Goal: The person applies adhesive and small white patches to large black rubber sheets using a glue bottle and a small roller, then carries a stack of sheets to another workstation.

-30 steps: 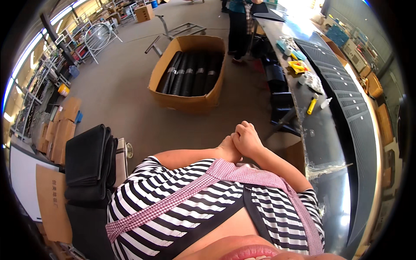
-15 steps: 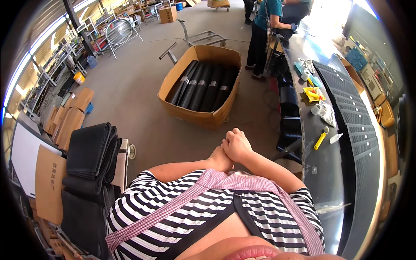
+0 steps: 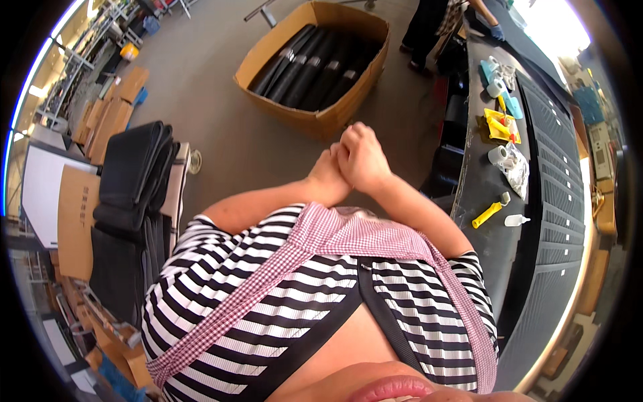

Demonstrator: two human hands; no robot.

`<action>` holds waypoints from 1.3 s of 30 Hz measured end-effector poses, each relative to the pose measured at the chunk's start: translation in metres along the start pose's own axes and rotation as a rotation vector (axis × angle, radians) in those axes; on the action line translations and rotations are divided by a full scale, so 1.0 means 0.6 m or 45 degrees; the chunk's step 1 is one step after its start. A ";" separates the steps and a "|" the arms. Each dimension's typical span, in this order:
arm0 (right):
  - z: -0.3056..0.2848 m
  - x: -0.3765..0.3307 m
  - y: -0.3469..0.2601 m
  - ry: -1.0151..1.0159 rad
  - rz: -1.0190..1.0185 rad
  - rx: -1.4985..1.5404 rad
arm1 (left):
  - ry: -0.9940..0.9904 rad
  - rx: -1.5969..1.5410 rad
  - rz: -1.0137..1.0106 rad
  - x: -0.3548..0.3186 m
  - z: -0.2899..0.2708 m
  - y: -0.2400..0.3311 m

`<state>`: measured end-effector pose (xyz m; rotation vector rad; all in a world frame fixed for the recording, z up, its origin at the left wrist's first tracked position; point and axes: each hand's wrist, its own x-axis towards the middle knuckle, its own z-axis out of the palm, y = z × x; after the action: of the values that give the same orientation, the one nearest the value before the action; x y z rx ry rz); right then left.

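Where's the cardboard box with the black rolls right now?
In the head view, the cardboard box is at upper centre, just beyond your left hand and right hand, left of the long table.

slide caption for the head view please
Left hand and right hand together, with a carton of black rolls ahead and a bench on the right.

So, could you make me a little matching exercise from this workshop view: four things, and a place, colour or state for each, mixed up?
Things:
1. right hand
2. black rolls
3. small bottle
4. hand tool on the bench

Descriptions:
A. white, with a pointed nozzle
B. yellow-handled
C. pressed against the left hand
D. inside the open cardboard box

Pairs: 1-C, 2-D, 3-A, 4-B
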<state>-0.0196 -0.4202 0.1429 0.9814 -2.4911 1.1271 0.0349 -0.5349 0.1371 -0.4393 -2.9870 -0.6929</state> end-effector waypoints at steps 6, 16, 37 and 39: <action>-0.037 0.013 0.034 0.088 0.043 -0.018 | -0.182 0.431 0.231 0.049 -0.002 0.025; -0.051 0.023 0.054 0.138 0.067 -0.010 | -0.198 0.318 0.169 0.090 0.013 0.024; -0.131 0.002 0.070 0.338 0.318 0.847 | 0.193 0.785 0.501 0.104 -0.037 0.046; -0.137 0.002 0.062 0.293 0.316 0.787 | 0.201 0.781 0.505 0.102 -0.032 0.048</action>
<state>-0.0500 -0.3422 0.1775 0.6175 -2.1514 2.0347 -0.0160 -0.5023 0.1732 -0.8334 -2.6421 0.2094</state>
